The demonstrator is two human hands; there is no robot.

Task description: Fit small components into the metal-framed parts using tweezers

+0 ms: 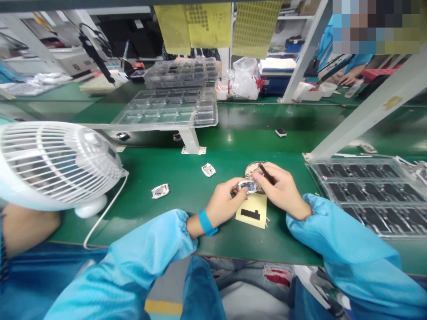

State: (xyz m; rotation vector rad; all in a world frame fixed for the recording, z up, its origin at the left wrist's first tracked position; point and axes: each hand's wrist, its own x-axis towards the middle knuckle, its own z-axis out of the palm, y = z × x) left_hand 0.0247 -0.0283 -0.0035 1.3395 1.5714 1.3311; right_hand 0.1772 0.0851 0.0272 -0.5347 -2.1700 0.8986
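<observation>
My left hand (224, 200), with a blue band at the wrist, is closed on a small white watch-like housing (247, 186) whose inside shows blue and grey parts. Between the fingers of my right hand (282, 186) is a dark stick-like tool (267, 174); its tip is hidden near the housing. Behind both hands sits a round dish (251, 169) with small pale bits in it, partly covered by them. Below lies a yellow paper sheet (243, 219) carrying a black strip (250, 214). Two more white housings, one (208, 170) farther back and another (160, 191) nearer, lie to the left.
A white fan (60, 164) stands at the left, its cable (106, 213) crossing the green bench. Clear trays (160, 109) rest on a raised shelf. At right, a tray (370, 195) holds several black pieces beneath a slanted white post (363, 98). Other people are nearby.
</observation>
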